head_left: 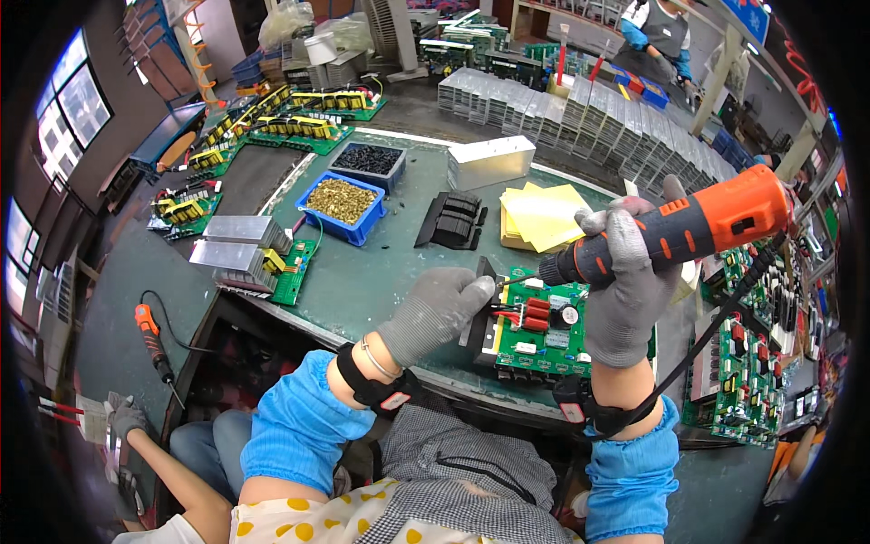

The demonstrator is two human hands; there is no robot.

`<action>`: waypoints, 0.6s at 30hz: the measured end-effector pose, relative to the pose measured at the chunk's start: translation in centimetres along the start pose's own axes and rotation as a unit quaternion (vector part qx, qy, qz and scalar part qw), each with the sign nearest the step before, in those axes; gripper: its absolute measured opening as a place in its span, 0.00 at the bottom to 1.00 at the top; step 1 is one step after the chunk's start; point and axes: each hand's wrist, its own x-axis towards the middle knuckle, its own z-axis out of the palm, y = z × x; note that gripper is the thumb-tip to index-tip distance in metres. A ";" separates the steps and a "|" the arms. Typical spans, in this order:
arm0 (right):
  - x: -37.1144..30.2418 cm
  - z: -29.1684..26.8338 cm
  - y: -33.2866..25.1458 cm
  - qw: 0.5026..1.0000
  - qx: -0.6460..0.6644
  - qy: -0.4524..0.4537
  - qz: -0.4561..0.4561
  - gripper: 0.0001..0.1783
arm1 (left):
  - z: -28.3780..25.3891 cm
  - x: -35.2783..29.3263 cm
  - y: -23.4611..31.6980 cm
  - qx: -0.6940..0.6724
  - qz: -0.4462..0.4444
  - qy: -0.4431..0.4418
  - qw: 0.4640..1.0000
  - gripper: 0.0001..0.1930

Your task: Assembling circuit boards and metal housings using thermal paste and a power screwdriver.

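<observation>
My right hand [625, 281], in a grey glove, is wrapped round an orange and black electric screwdriver [675, 227] held nearly level. Its bit points left, to the fingertips of my gloved left hand [439, 313]. Those fingers are pinched on a thin black strip [486, 268] at the left edge of a green circuit board [553, 340]. Any screw at the bit's tip is too small to make out. Red parts and a round capacitor [568, 315] stand on the board, partly behind my right hand.
Ahead are a blue bin of brass-coloured screws [341, 199], a bin of black parts [370, 160], black strips [453, 220], yellow sheets [544, 216] and a metal block [490, 162]. A finned heatsink [240, 249] lies left; boards [739, 381] crowd the right. A co-worker's gloved hand [127, 419] is lower left.
</observation>
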 end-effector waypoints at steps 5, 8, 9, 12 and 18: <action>0.0 0.4 -0.1 1.000 0.014 -0.019 0.019 0.38 | -0.1 0.1 -0.2 0.038 0.026 0.016 0.999 0.21; 0.0 0.8 -1.0 0.998 -0.021 -0.040 0.045 0.41 | 0.0 0.0 -0.4 0.000 0.018 0.007 1.000 0.21; 0.1 0.9 -1.3 0.998 -0.022 -0.041 0.044 0.41 | 0.0 0.0 -0.3 -0.001 0.019 0.007 1.000 0.21; 0.4 1.8 -2.3 0.985 -0.036 -0.124 0.112 0.16 | 0.0 -0.1 -0.4 0.039 0.021 0.024 0.999 0.21; 2.2 3.5 -1.1 0.966 -0.155 -0.168 0.121 0.27 | 0.1 0.0 -0.3 0.040 0.022 0.021 0.999 0.21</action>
